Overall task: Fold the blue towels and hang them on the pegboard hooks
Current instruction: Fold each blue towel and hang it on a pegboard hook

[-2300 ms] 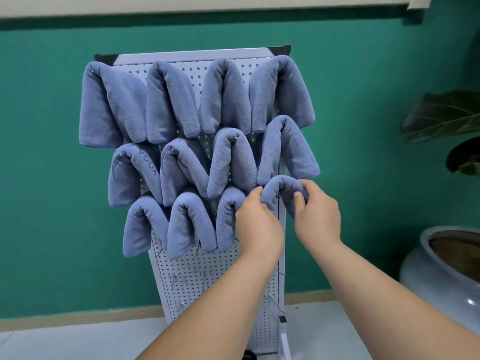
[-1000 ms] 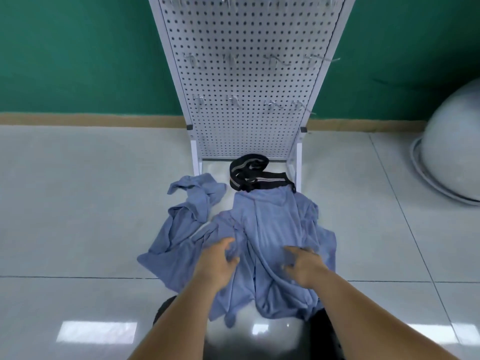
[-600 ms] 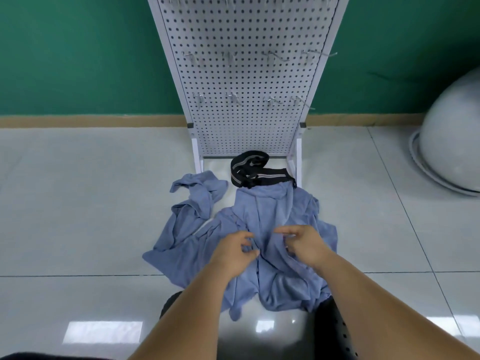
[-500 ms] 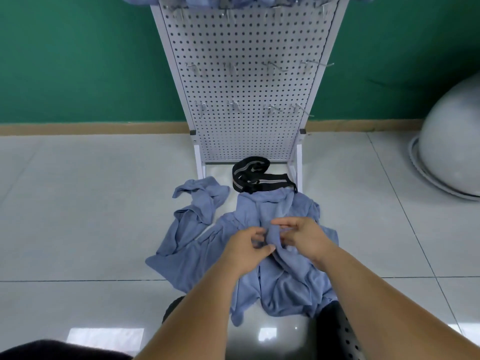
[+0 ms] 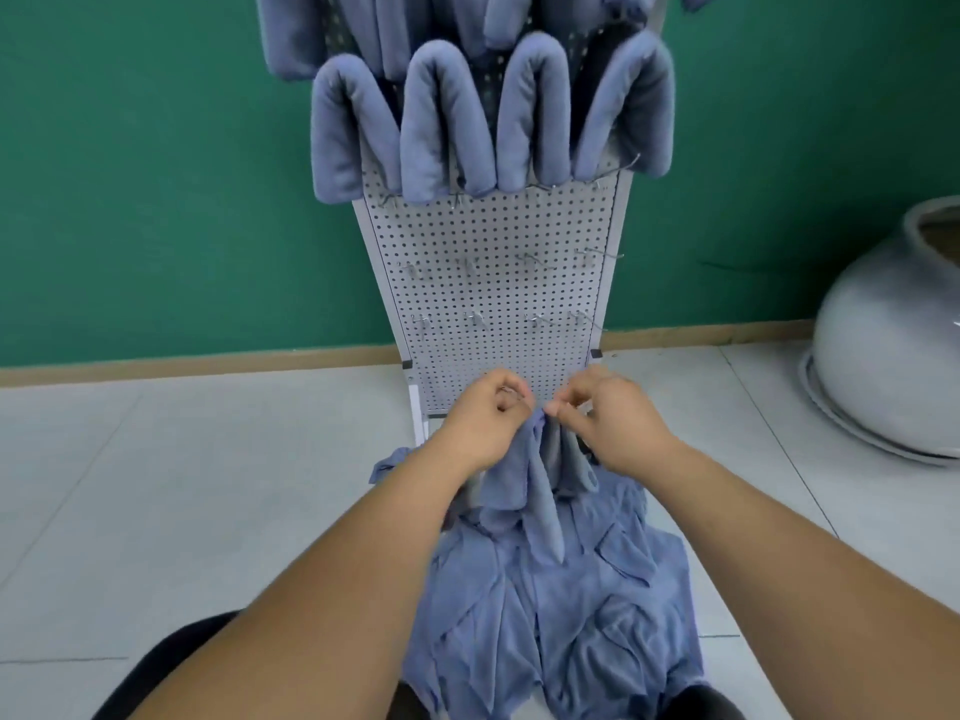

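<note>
Both hands have come up from the heap (image 5: 561,605) on the floor (image 5: 208,485). The left hand (image 5: 488,423) and right hand (image 5: 608,423), close together, each pinch the top edge of one blue towel (image 5: 524,475), raised at 6 o'clock below the pegboard (image 5: 498,304); half a second ago they were gathering it lower down. It looks ready to fold. Bare hooks (image 5: 472,265) wait beneath the hung towels (image 5: 447,122) at 12 o'clock. No writing is legible.

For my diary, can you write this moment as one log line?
phase: towel pickup | left hand: pinches towel | right hand: pinches towel | pile: on floor | lower hooks: bare
</note>
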Motion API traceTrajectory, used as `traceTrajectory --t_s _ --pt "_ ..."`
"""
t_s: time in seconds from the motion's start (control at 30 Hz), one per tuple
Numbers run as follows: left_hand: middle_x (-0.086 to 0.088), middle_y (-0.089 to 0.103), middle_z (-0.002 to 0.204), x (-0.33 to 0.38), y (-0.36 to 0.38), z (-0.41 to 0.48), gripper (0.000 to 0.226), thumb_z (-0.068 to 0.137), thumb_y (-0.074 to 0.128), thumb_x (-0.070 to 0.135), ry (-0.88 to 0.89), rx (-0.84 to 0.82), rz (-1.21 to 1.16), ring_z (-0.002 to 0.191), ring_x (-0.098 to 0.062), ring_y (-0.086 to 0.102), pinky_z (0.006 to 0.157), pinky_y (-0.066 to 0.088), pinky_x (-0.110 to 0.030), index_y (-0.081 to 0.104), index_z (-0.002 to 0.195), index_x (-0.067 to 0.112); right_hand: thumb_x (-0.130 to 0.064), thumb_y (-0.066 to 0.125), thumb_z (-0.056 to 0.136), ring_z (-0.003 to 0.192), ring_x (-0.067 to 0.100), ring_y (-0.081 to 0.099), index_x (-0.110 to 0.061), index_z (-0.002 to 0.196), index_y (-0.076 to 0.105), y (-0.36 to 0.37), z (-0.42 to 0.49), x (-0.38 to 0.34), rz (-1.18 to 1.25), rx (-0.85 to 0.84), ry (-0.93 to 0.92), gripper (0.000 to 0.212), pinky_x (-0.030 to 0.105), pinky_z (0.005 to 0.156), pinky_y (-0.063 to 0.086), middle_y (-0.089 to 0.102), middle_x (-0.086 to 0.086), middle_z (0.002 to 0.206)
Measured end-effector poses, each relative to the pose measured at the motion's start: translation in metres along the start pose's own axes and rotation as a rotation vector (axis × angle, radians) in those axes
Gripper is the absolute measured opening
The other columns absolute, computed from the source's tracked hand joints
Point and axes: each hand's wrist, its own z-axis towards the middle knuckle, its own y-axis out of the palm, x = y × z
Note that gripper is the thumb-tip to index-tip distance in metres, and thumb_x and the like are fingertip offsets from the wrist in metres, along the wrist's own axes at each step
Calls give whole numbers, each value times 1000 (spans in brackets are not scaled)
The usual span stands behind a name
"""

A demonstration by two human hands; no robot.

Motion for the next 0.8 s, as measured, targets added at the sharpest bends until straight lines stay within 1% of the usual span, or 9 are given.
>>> traceTrajectory --t_s 0.07,0.13,0.2,0.27,0.33,0.47,0.63,0.73,0.8 --pt "3 61 69 32 -18 2 3 102 63 17 76 10 -21 55 -5 48 56 40 -20 64 100 17 -36 70 100 80 10 64 -27 87 68 -22 10 -21 117 15 -31 16 35 80 53 70 -9 87" --pt "-2 69 87 60 -30 1 5 101 65 16 168 13 -66 73 -5 59 70 46 -15 66 97 17 -34 68 101 67 9 58 -24 86 67 -45 15 -42 191 38 -57 18 33 71 49 71 -5 76" --pt "-7 74 101 77 -37 -3 7 98 69 17 238 -2 -123 92 -15 67 88 53 -25 66 93 20 -35 68 101 66 11 56 -22 88 69 -64 15 -59 222 56 -93 19 33 68 48 74 1 76" --pt "-6 74 105 83 -38 -9 13 92 77 23 294 -7 -106 100 -23 69 92 56 -32 64 94 25 -37 69 100 68 13 57 -23 87 72 -74 12 -68 246 75 -121 19 35 68 48 74 6 78" --pt "-1 74 101 78 -36 -16 21 88 83 26 331 24 -47 95 -21 69 86 58 -33 63 94 27 -39 71 98 69 15 57 -24 84 74 -76 5 -68 263 64 -127 20 36 69 48 73 10 79" --pt "3 73 85 62 -34 -25 18 91 80 24 321 42 133 75 -14 67 78 61 -41 64 89 31 -42 76 94 68 13 54 -24 83 76 -74 -10 -60 203 -18 -122 21 41 69 50 71 13 79" --pt "16 70 81 64 -50 -37 1 98 67 33 330 74 456 77 -10 67 78 59 -40 68 97 33 -42 75 95 61 12 46 -26 79 74 -84 -16 -64 83 -50 -136 22 32 62 40 69 11 76" --pt "21 69 79 69 -63 -43 8 93 65 29 307 127 585 75 -2 64 78 59 -35 70 96 35 -41 75 95 64 13 48 -27 81 75 -90 -20 -69 125 -58 -150 20 33 66 42 66 9 73" --pt "20 70 79 72 -72 -47 12 88 65 26 285 142 613 76 -4 65 79 60 -34 70 91 36 -38 76 95 65 12 47 -27 82 77 -95 -23 -74 180 -50 -146 17 32 67 41 60 -1 68"
